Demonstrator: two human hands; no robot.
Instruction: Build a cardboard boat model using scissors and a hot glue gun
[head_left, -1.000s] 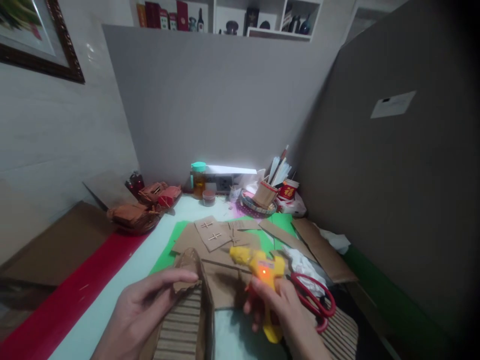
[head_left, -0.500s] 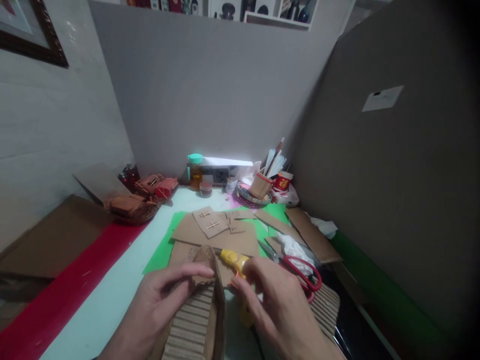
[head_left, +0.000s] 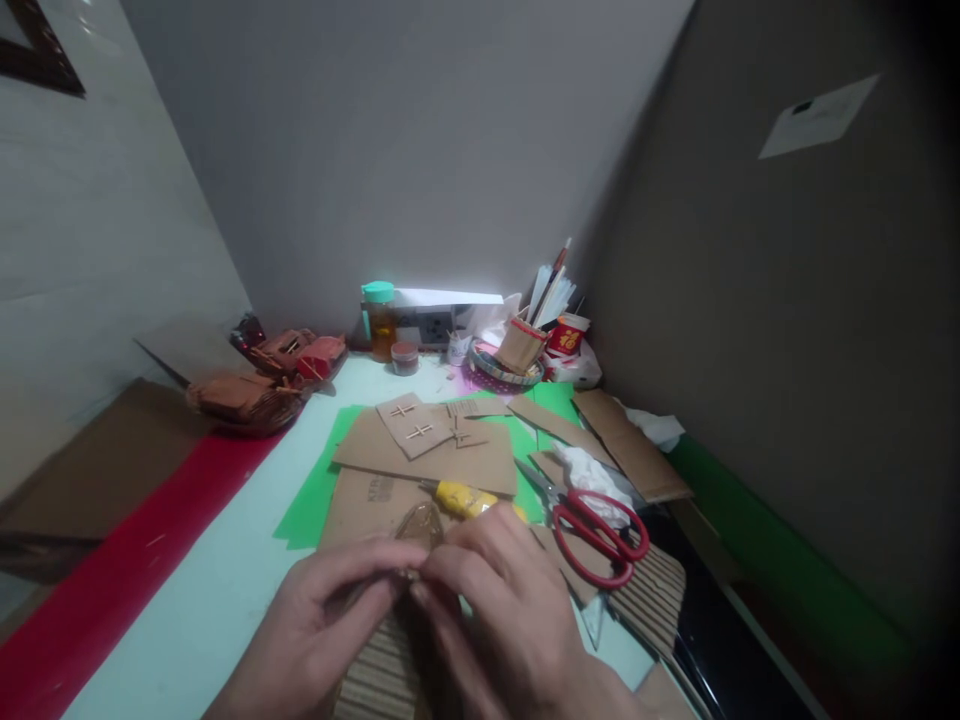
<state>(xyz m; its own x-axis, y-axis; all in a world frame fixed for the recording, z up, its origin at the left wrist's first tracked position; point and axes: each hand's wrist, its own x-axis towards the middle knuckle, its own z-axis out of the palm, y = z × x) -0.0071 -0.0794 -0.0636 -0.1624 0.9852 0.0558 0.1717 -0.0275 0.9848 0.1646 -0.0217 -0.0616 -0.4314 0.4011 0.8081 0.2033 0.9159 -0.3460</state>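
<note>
A piece of corrugated cardboard (head_left: 379, 675) with ridges runs up from the bottom edge between my hands. My left hand (head_left: 322, 610) pinches its upper end from the left. From the right, my right hand (head_left: 499, 600) presses its thumb and forefinger on the same end, and the fingertips of both hands nearly meet there. Just beyond them a rounded, shiny brown tip (head_left: 420, 522) shows. The yellow glue gun (head_left: 469, 498) lies behind my right hand, its lower part hidden.
Red-handled scissors (head_left: 600, 540) lie right of my hands beside crumpled white tissue (head_left: 592, 485). Flat cardboard (head_left: 480, 465) with small stick crosses covers green sheets (head_left: 307, 500). A stick holder (head_left: 521, 345) and a lidded jar (head_left: 381, 325) stand behind.
My right hand has moved left from beside the yellow glue gun to the cardboard's upper end, close against my left fingertips. The camera view has tilted down slightly.
</note>
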